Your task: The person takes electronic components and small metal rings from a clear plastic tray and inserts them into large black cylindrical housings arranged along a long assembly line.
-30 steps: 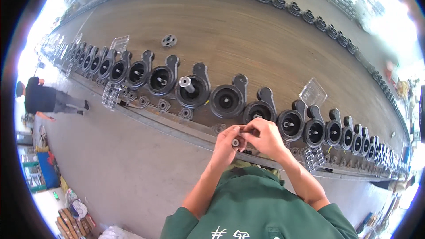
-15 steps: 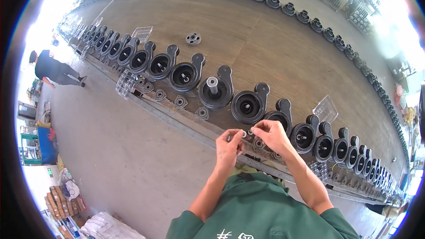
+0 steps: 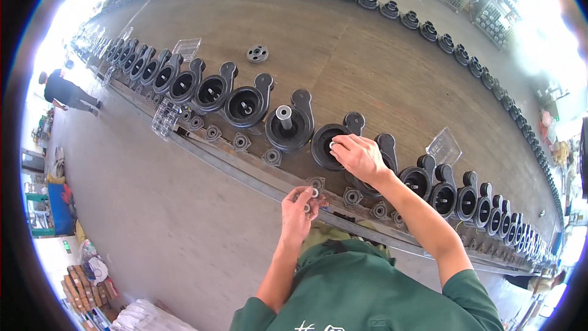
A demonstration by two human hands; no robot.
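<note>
My right hand (image 3: 362,158) reaches into a round black pump casing (image 3: 354,122) on the bench. Its fingers pinch a small pale ring (image 3: 332,145) at the casing's centre shaft, which they mostly hide. Lower and to the left, my left hand (image 3: 296,214) is closed around small white rings (image 3: 315,193) at the bench's near edge. Just beyond it lies a grey flanged cover (image 3: 316,182). In the casing to the left (image 3: 294,138), a metal sleeve (image 3: 283,114) stands upright over the middle.
Similar casings (image 3: 246,107) line the bench both ways, with several flanged covers (image 3: 242,142) along the edge. A round metal disc (image 3: 258,54) and clear plastic trays (image 3: 444,146) lie behind. Another casing row curves along the far side. A person (image 3: 68,92) stands far left.
My right hand has left my left hand and moved up and left into the casing with a ring. My left hand has drawn slightly down and left. The whole view has shifted a little.
</note>
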